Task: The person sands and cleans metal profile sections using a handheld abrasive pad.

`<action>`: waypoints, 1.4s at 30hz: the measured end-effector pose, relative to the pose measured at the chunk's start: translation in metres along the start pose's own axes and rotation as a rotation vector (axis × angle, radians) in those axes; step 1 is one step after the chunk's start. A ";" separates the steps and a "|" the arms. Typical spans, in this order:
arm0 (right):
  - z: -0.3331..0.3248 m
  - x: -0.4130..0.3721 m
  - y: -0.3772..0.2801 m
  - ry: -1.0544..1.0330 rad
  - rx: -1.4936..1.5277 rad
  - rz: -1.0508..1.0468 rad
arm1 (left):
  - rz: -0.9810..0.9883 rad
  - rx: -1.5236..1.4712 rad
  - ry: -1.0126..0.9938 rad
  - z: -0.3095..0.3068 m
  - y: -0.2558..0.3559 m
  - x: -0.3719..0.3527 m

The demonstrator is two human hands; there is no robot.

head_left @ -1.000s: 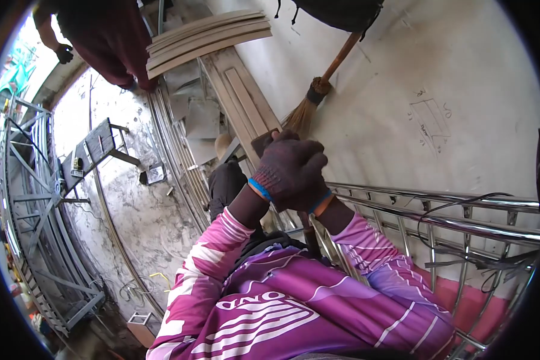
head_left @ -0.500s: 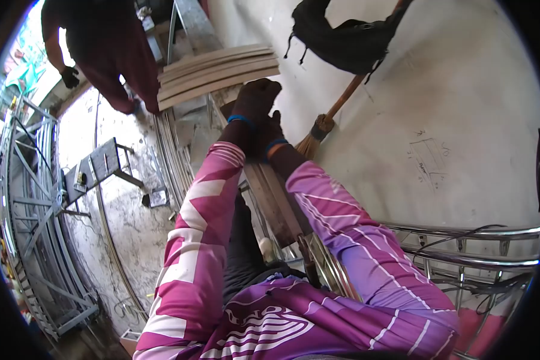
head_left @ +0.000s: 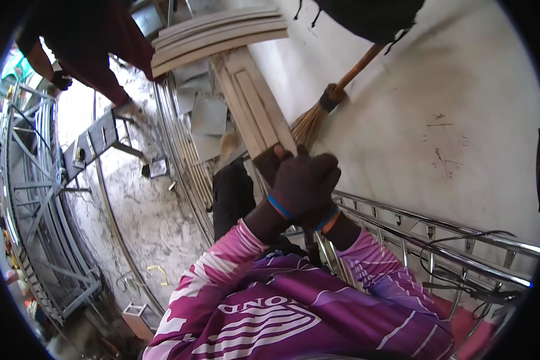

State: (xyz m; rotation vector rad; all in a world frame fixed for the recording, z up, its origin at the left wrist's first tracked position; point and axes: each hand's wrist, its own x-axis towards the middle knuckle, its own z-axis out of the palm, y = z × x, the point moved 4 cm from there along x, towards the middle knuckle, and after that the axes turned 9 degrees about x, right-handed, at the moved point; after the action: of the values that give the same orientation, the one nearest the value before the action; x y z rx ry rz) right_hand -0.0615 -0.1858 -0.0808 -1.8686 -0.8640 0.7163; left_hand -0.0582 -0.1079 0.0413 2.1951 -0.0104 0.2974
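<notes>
**Gloved hands clasped over steel railing**

Left hand [head_left: 300, 180] and right hand [head_left: 325, 207] are pressed together, fingers curled shut around a dark block [head_left: 263, 163] above the steel railing [head_left: 438, 231]. Beyond them are wooden planks [head_left: 255, 108], a broom [head_left: 318, 114], and another person [head_left: 84, 48].

Grip: left hand [head_left: 297, 180] closed over right hand [head_left: 325, 201], the two touching, at the near end of the wooden panel [head_left: 252, 102].
Ahead of grip: the panel runs away along the foot of the wall [head_left: 462, 90]; a stack of slats [head_left: 216, 36] lies across its far end.
Right of grip: a broom [head_left: 318, 114] leans on the wall, bristles just beside the panel; a bag [head_left: 372, 12] hangs above its handle.
Beneath and right: a railing [head_left: 438, 228] runs off rightwards, with cables [head_left: 462, 282] lying on it.
Left of grip: curved rails [head_left: 183, 150] on the floor [head_left: 144, 216], then a stand [head_left: 96, 141], then a metal frame [head_left: 30, 198] furthest out.
Far left, ahead: another person [head_left: 84, 36], beyond the stand and near the slats.
</notes>
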 end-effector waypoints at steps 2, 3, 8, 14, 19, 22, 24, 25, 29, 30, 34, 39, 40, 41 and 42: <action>-0.005 0.031 -0.013 0.078 -0.108 -0.072 | 0.027 -0.037 0.089 -0.007 -0.018 0.019; -0.024 0.047 -0.013 0.122 -0.162 -0.109 | 0.044 -0.007 0.145 -0.013 -0.032 0.031; -0.066 0.157 -0.069 -0.069 -0.851 0.058 | 0.153 -0.059 0.326 -0.065 -0.095 0.128; -0.070 0.197 -0.061 0.121 -0.809 0.131 | -0.071 0.010 0.143 -0.066 -0.115 0.166; -0.037 0.122 -0.021 0.319 -0.138 -0.208 | -0.105 0.082 0.086 -0.033 -0.042 0.062; -0.038 0.118 -0.015 0.321 -0.246 -0.181 | -0.043 -0.177 0.036 -0.004 -0.014 0.004; -0.039 0.121 -0.010 0.317 -0.317 -0.167 | 0.112 0.079 0.032 -0.007 0.001 -0.008; -0.036 0.120 -0.008 0.312 -0.347 -0.155 | 0.101 0.072 0.025 -0.007 -0.003 -0.006; -0.036 0.139 -0.009 0.300 -0.481 -0.153 | -0.033 -0.121 0.048 -0.029 -0.049 0.045; -0.038 0.146 -0.012 0.302 -0.514 -0.156 | -0.064 -0.066 0.060 -0.038 -0.064 0.066; -0.073 0.186 -0.073 0.125 -0.823 -0.005 | -0.132 -0.115 0.127 -0.072 -0.114 0.160; -0.069 0.209 -0.061 0.254 -0.831 -0.008 | -0.123 -0.060 0.138 -0.069 -0.127 0.182; -0.067 0.197 -0.056 0.268 -0.860 -0.037 | -0.112 -0.018 0.106 -0.063 -0.122 0.170; -0.063 0.171 -0.057 0.294 -0.827 -0.144 | -0.137 -0.081 0.121 -0.053 -0.114 0.152; -0.057 0.153 -0.049 0.173 -0.684 -0.153 | -0.125 -0.020 0.109 -0.043 -0.104 0.133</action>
State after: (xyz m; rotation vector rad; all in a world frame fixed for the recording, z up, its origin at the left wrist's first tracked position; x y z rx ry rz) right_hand 0.0587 -0.0754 -0.0311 -2.3775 -1.2213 0.1537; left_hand 0.0739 0.0017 0.0128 2.1466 0.1823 0.3445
